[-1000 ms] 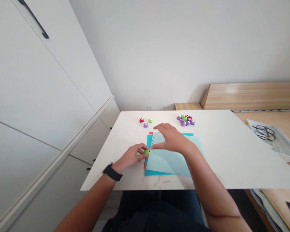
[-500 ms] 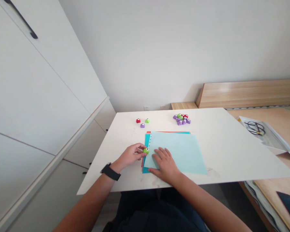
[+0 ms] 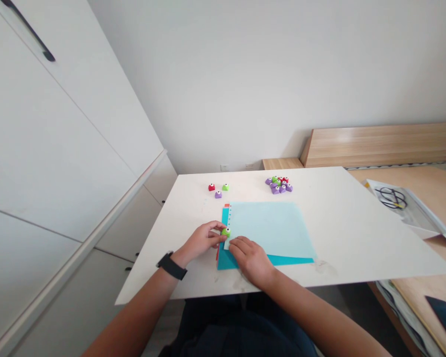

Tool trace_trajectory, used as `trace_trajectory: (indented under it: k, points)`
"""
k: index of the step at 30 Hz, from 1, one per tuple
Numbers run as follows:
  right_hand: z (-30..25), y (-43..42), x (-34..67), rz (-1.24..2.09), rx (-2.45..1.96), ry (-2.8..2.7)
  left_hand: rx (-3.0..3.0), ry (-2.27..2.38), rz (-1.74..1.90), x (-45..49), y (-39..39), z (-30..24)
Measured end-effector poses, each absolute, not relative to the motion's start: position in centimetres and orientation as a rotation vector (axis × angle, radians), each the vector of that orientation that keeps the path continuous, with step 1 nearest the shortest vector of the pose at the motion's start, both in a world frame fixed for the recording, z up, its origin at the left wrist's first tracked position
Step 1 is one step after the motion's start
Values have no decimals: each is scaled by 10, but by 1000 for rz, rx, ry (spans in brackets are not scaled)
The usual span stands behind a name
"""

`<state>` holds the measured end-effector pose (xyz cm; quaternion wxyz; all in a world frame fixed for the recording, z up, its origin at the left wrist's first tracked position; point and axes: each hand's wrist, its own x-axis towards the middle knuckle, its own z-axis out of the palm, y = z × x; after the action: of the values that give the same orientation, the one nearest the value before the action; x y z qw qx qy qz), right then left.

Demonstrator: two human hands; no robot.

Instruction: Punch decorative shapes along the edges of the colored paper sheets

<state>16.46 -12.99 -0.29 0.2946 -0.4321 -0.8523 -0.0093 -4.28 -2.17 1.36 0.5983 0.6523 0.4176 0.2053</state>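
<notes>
On the white table (image 3: 357,233) lies a stack of coloured paper: a pale blue sheet (image 3: 273,228) with a row of small holes along its left edge, over a teal sheet (image 3: 245,261) and a red one. My left hand (image 3: 202,240), a black watch on its wrist, pinches a small green punch with an eye (image 3: 226,231) at the pale sheet's left edge. My right hand (image 3: 250,258) grips the near left corner of the pale blue sheet, fingers curled.
Three small punches, red, green and purple (image 3: 218,190), sit at the far left of the table; a cluster of several more (image 3: 278,184) lies further right. White cabinets (image 3: 59,173) stand to the left. A tray with black glasses (image 3: 397,198) lies on the wooden surface to the right.
My right hand moved from the sheet's far side to its near left corner. The pale blue sheet has shifted up, showing the teal sheet's near edge. My left hand stayed on the green punch.
</notes>
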Motion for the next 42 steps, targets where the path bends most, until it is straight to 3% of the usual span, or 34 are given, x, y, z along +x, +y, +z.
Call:
trace_trajectory:
  k: [19,23,30,37,42]
  points:
    - [0,-134,163,9,-1103,-2322,1085,1055,338,-22,-28,32]
    - [-2,-133,162,14,-1130,-2323,1238,1047,254,-21,-17,35]
    - [-7,-131,160,45,-1192,-2324,2124,946,377,-19,-10,35]
    - [-5,-129,160,49,-1210,-2323,2177,970,483,-40,-17,28]
    - [7,-121,152,24,-1192,-2349,1856,1027,479,-46,-16,22]
